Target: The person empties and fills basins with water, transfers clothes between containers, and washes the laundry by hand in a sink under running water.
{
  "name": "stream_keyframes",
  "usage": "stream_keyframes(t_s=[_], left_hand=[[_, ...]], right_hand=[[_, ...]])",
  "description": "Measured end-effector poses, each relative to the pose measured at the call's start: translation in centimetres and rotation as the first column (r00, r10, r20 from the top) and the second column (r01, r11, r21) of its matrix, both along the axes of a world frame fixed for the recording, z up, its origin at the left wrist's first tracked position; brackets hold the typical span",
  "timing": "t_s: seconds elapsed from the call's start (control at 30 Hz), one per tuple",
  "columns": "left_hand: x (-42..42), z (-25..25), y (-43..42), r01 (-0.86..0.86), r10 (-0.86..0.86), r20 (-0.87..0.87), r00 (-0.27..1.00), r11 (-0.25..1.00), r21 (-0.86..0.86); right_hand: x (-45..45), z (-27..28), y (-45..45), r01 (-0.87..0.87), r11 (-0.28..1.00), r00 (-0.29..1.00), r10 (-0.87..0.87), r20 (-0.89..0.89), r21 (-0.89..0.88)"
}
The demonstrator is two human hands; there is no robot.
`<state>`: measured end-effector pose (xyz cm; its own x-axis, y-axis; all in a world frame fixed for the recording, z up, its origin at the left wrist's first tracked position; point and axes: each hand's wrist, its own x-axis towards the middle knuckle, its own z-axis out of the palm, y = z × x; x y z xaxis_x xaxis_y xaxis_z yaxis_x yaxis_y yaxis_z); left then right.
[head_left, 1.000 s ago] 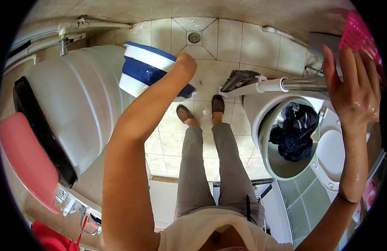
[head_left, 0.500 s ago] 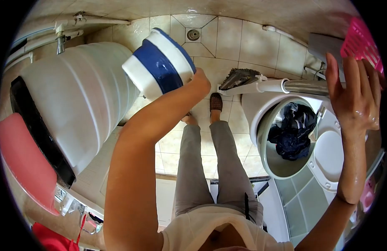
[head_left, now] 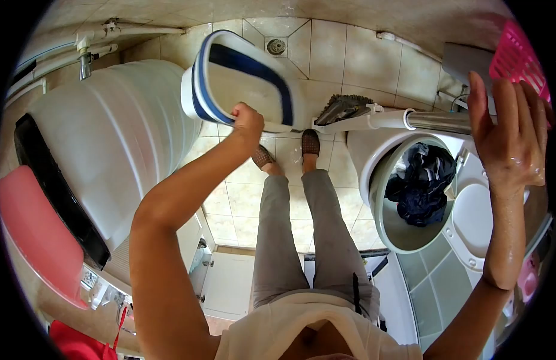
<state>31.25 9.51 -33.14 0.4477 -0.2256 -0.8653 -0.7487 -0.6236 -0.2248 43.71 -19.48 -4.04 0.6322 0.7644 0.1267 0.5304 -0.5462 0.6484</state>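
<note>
My left hand is closed around the near rim of a white and blue plastic basin. The basin is tipped so that its inside faces me, above the floor. My right hand is raised at the right, wet, with fingers stretched out. Below it passes the metal handle of a mop; whether the palm touches the handle is hidden. Dark clothes lie in a pale round tub nearer the middle, left of my right forearm.
A big translucent barrel stands at the left, with a tap behind. A floor drain lies by the far wall. A white toilet seat and a pink basket are at the right.
My left hand has swung the basin round and slightly left, turning its opening toward me. My right hand stays almost where it was.
</note>
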Motion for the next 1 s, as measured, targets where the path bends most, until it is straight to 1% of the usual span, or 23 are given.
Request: stream_keyframes(t_s=[0.03,0.07,0.1,0.17,0.2,0.3,0.33,0.4,0.43,0.47,0.5,0.57,0.6,0.67,0.7,0.77,0.83,0.9,0.97,1.0], left_hand=[[-0.3,-0.8,1.4,-0.020,0.019,0.120,0.993,1.000,0.002],[-1.1,-2.7,3.4,-0.051,0.084,0.255,0.963,0.990,-0.135],[-1.4,-3.8,5.1,-0.019,0.076,0.291,0.954,0.981,-0.194],[-1.3,-4.7,7.3,0.068,0.021,0.371,0.929,0.972,-0.226],[-1.5,-6.1,8.6,0.070,0.026,0.362,0.932,0.966,-0.251],[-2.3,-10.1,11.9,0.090,0.083,0.515,0.853,0.949,-0.301],[-1.8,-9.5,12.6,0.059,0.108,0.505,0.856,0.951,-0.304],[-1.5,-10.4,13.8,0.000,0.147,0.503,0.852,0.960,-0.280],[-2.0,-10.8,13.8,-0.034,0.169,0.491,0.855,0.962,-0.272],[-2.2,-11.4,13.7,-0.143,0.230,0.434,0.871,0.964,-0.224],[-2.2,-11.3,13.5,-0.131,0.199,0.472,0.859,0.976,-0.173],[-2.1,-11.0,13.6,-0.111,0.127,0.548,0.827,0.992,-0.061],[-2.6,-11.5,13.9,-0.181,0.230,0.559,0.797,0.973,-0.143],[-4.8,-13.6,14.2,-0.306,0.431,0.552,0.714,0.901,-0.307],[-6.1,-13.7,14.0,-0.398,0.530,0.459,0.713,0.845,-0.358],[-9.0,-14.2,13.1,-0.558,0.590,0.210,0.779,0.807,-0.196],[-12.7,-12.7,11.4,-0.634,0.669,0.111,0.735,0.736,-0.237],[-17.7,-12.0,9.9,-0.738,0.787,0.015,0.617,0.585,-0.335],[-21.7,-9.4,8.6,-0.862,0.871,-0.181,0.456,0.382,-0.334],[-24.4,-9.4,8.2,-0.882,0.870,-0.242,0.429,0.345,-0.322]], right_hand=[[0.0,0.0,-0.1,-0.003,1.000,1.000,0.003,0.004,-0.003],[0.0,0.0,0.0,-0.003,1.000,1.000,0.003,0.009,-0.007],[0.1,0.0,0.0,-0.003,1.000,1.000,0.003,0.008,-0.012],[0.2,0.0,-0.2,0.000,1.000,1.000,0.000,0.000,-0.022],[0.2,0.1,-0.1,0.002,0.999,1.000,-0.002,0.011,-0.035],[0.0,0.2,0.4,-0.009,0.998,0.999,0.012,0.047,-0.068],[-0.1,0.2,0.6,-0.020,0.997,0.998,0.024,0.058,-0.069],[0.0,0.1,0.8,-0.059,0.997,0.994,0.062,0.094,-0.041],[0.1,0.1,0.6,-0.052,0.998,0.996,0.055,0.067,-0.043],[0.1,0.1,0.4,-0.044,0.998,0.998,0.046,0.041,-0.043],[0.2,0.1,0.2,-0.035,0.999,0.999,0.036,0.019,-0.041],[0.4,0.1,0.2,-0.083,0.995,0.993,0.086,0.076,-0.046],[0.4,0.1,0.3,-0.107,0.993,0.988,0.112,0.104,-0.048],[-0.3,0.3,1.2,0.014,0.994,0.993,0.000,0.122,-0.113],[-0.5,0.4,1.7,0.074,0.987,0.989,-0.054,0.138,-0.143],[-0.2,0.3,1.3,0.031,0.993,0.981,-0.009,0.192,-0.113],[0.0,0.2,1.3,0.014,0.996,0.973,0.007,0.230,-0.089],[-0.1,0.3,1.7,0.026,0.997,0.969,-0.007,0.247,-0.072],[-0.3,0.2,1.8,0.046,0.998,0.973,-0.037,0.227,-0.035],[-0.3,0.2,1.9,0.052,0.999,0.973,-0.048,0.224,-0.014]])
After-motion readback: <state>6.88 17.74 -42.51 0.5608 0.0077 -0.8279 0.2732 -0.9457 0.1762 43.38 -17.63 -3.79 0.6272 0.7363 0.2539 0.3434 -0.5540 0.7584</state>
